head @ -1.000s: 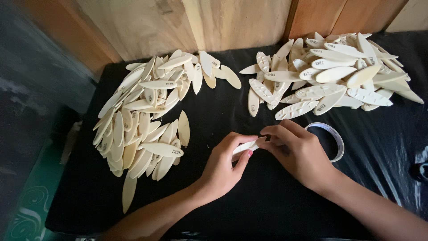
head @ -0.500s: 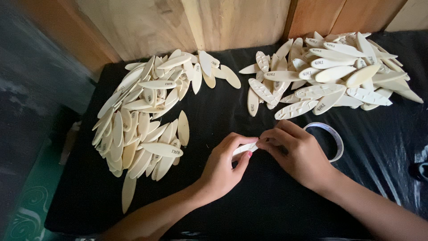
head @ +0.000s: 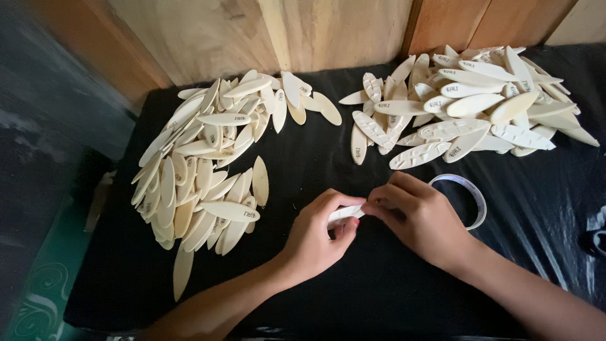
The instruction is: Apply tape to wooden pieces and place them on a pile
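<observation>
1. The left hand [head: 315, 237] curls its fingers around a small pale leaf-shaped piece [head: 344, 215], thumb on top, over the black cloth [head: 353, 297]. It sits where it did half a second ago.
2. The right hand [head: 420, 218] pinches the same piece's end with narrow fingertips. Its fingers have closed in slightly against the left thumb since a second ago.
3. Just behind the right hand lies a ring of clear tape [head: 470, 196], partly hidden by it and unmoved.
4. To the left, the large heap of pale leaf-shaped pieces [head: 208, 164] is unchanged.
5. Farthest, to the right by the wooden wall [head: 252, 31], the second heap [head: 467, 104] lies as before.
</observation>
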